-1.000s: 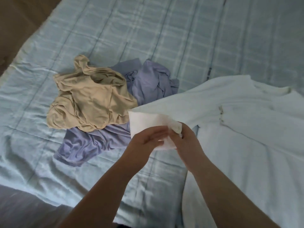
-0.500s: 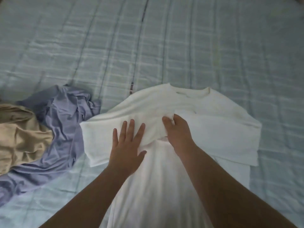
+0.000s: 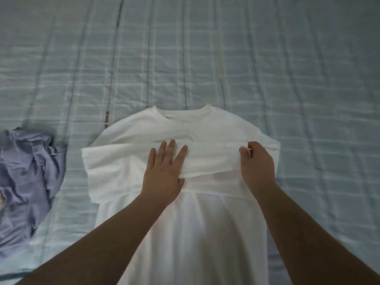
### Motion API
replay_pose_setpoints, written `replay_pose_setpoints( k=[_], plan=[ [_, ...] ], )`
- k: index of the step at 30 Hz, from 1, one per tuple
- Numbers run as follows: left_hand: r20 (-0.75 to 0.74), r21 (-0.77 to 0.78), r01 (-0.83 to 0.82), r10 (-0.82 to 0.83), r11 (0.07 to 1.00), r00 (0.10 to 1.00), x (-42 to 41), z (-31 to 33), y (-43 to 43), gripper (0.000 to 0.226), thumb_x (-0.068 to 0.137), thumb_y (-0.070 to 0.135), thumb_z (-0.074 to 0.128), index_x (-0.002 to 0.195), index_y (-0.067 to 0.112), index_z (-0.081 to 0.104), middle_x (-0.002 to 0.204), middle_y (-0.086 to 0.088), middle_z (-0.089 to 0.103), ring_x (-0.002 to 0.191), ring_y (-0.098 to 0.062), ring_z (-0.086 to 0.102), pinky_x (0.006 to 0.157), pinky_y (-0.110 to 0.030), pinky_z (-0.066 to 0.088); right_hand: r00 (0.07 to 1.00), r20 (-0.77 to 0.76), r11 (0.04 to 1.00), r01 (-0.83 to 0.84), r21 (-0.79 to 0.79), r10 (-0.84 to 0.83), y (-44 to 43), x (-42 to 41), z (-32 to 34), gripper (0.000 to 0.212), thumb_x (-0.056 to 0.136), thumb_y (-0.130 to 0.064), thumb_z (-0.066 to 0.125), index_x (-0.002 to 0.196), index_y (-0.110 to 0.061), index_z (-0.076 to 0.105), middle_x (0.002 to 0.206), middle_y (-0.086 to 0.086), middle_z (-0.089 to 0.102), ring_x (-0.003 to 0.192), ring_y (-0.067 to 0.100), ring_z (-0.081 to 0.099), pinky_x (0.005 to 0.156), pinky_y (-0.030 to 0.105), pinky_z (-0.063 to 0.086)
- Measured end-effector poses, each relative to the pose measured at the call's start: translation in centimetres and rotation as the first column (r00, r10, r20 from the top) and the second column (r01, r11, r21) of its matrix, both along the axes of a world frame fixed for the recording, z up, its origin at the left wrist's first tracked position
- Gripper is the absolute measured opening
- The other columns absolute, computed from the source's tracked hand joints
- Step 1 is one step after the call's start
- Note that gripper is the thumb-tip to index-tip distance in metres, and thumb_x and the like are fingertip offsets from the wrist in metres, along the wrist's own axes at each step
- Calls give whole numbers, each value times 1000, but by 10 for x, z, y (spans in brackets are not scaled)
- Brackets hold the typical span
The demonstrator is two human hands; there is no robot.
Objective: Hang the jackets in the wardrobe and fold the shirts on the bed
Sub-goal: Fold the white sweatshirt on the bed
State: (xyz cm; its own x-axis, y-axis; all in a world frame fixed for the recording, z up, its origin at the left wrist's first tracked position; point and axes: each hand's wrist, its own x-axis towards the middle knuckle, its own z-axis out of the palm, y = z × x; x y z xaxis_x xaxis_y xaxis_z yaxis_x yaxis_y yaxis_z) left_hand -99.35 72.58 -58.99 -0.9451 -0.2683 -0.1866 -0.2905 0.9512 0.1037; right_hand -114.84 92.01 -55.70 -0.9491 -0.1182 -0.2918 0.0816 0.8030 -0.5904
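On bed, sleeve-folded white shirt; left hand flat, right hand seemingly pinching it.

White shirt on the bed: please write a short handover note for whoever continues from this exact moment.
Left hand: open, flat on the white shirt, pressing a sleeve folded across the chest.
Right hand: curled, seems to pinch the shirt's fabric.
White shirt lies on the bed, collar far side; purple shirt crumpled at left.
Done: a sleeve folded in. Left: fold the body, then the purple shirt. Jackets not in view.
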Motion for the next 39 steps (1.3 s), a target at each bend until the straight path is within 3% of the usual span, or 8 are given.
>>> replay_pose_setpoints(
  k=[5,11,16,21,26,30,34,39],
  plan=[
    [69,-104,-33,40,994,997,-9,6,18,98,80,33,62,158,31,3,166,-11,5,153,-33,1,118,-61,-3,987,-154,994,-38,104,54,32,-4,-1,21,102,-23,44,106,-6,54,93,25,65,90,45,60,72,41,41],
    [88,-177,-79,96,981,992,17,8,-3,94,79,26,61,159,27,12,166,-11,11,153,-30,6,120,-60,3,998,-57,997,-3,75,7,41,-2,-12,18,101,-26,44,88,-14,43,75,13,52,80,40,58,67,37,36],
    [100,-161,-141,159,977,982,31,10,-22,93,75,25,65,157,22,21,165,-9,17,153,-28,10,120,-58,10,999,-37,999,-3,43,4,26,8,-13,18,102,-30,44,89,-18,41,72,2,48,73,30,48,67,34,32],
    [97,-162,-196,213,967,972,44,7,-44,92,77,30,68,157,20,24,164,-8,21,152,-30,14,120,-57,11,1000,3,1000,-2,-23,2,-1,24,-12,21,103,-30,43,103,-9,49,85,7,55,88,37,59,72,34,36],
    [97,-104,-298,308,949,946,66,16,-67,93,86,29,62,159,28,4,167,-6,7,153,-27,5,122,-52,9,999,-8,999,-42,-21,42,-32,39,-9,22,102,-29,44,106,-8,51,97,19,63,95,40,59,74,33,34],
    [-4,-25,-378,378,925,926,78,42,-81,92,86,19,59,159,28,3,167,-4,7,153,-24,8,124,-46,7,997,-63,997,-44,-58,41,-52,46,6,17,102,-27,42,100,-10,47,80,5,53,84,37,56,70,34,33],
    [-127,12,-332,331,943,935,69,67,-75,93,81,13,63,158,21,13,165,-7,16,151,-27,17,123,-48,10,988,-151,994,3,-106,-19,-44,41,37,18,104,-25,38,100,-9,44,69,-2,47,70,29,46,68,34,31],
    [-153,8,-169,168,986,974,41,60,-25,96,77,24,69,158,19,18,163,-11,23,150,-31,22,122,-51,15,953,-267,989,123,-76,-139,5,20,52,18,104,-22,38,110,-8,47,92,22,60,84,41,57,70,36,34]
  ],
)
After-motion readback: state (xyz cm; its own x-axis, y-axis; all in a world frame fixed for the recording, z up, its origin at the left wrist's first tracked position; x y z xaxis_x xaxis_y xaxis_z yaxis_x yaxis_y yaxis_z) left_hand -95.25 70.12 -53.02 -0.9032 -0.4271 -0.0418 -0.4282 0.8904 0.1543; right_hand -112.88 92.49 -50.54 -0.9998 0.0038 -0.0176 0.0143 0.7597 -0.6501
